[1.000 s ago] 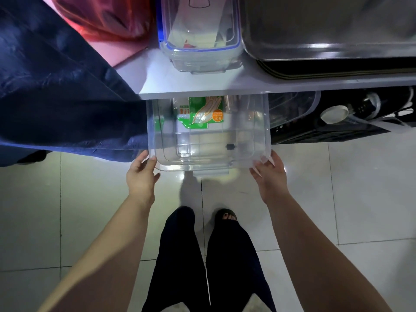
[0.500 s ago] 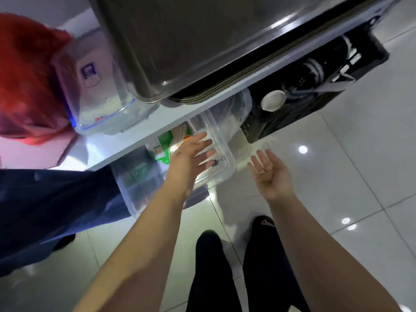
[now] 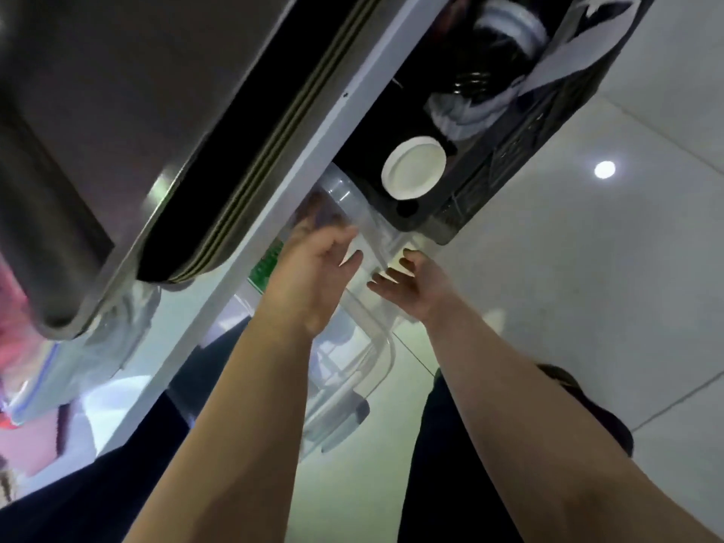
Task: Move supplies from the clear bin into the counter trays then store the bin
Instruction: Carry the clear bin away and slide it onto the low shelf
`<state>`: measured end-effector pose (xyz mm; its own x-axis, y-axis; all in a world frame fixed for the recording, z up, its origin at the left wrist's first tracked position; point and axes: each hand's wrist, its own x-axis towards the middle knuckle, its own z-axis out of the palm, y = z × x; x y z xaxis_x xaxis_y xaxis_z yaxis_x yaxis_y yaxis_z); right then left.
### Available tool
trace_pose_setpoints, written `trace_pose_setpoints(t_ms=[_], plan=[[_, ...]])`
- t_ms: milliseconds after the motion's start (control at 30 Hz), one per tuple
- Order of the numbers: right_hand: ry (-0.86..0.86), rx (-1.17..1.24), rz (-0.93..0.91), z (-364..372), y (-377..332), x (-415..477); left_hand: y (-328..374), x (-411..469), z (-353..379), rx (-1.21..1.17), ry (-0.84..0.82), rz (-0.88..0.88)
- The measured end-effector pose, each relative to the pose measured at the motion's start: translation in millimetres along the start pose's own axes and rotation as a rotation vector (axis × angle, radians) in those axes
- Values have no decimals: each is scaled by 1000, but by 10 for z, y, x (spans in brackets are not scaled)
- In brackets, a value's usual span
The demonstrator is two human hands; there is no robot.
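Note:
The clear bin (image 3: 372, 366) sits on the floor, pushed partly under the white counter edge (image 3: 297, 162). A green packet (image 3: 266, 264) shows through the bin near the counter edge. My left hand (image 3: 313, 276) hovers over the bin's top with its fingers loosely spread; motion blur hides whether it touches. My right hand (image 3: 411, 288) is at the bin's right far corner, palm toward the wall and fingertips at the plastic, not closed around it. A stack of steel trays (image 3: 117, 111) lies on the counter above.
A black crate (image 3: 509, 150) with dark bottles and a white round lid (image 3: 414, 166) stands under the counter right of the bin. A second clear container (image 3: 341, 194) sits between them. A blue-rimmed clear box (image 3: 78, 370), dark blue cloth (image 3: 98, 484) and white floor tiles (image 3: 587, 268) are around.
Both hands let go of the bin's near corners a second ago. They have since moved forward to its top and right far side, while my head turned and leaned closer to the counter.

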<state>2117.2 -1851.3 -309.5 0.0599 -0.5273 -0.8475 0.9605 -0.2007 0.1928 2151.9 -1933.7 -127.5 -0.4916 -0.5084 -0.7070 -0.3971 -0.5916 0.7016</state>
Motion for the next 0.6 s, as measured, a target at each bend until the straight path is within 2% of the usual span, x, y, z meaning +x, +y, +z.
trace_pose_setpoints(t_ms=[133, 200, 300, 467, 533, 600], plan=[[-6, -26, 42, 73, 40, 563, -8, 160, -6, 163, -20, 49], [-27, 11, 37, 94, 74, 755, 11, 205, 9, 179, -57, 29], [0, -79, -12, 98, 64, 932, 48, 241, 64, 175, -60, 20], [7, -108, 13, -166, 23, 867, -19, 123, 166, 173, -26, -30], [-47, -181, 23, -347, 47, 777, -94, 42, 151, 113, -2, -82], [-114, -168, 46, -548, 73, 686, -159, -77, 178, 156, -4, -138]])
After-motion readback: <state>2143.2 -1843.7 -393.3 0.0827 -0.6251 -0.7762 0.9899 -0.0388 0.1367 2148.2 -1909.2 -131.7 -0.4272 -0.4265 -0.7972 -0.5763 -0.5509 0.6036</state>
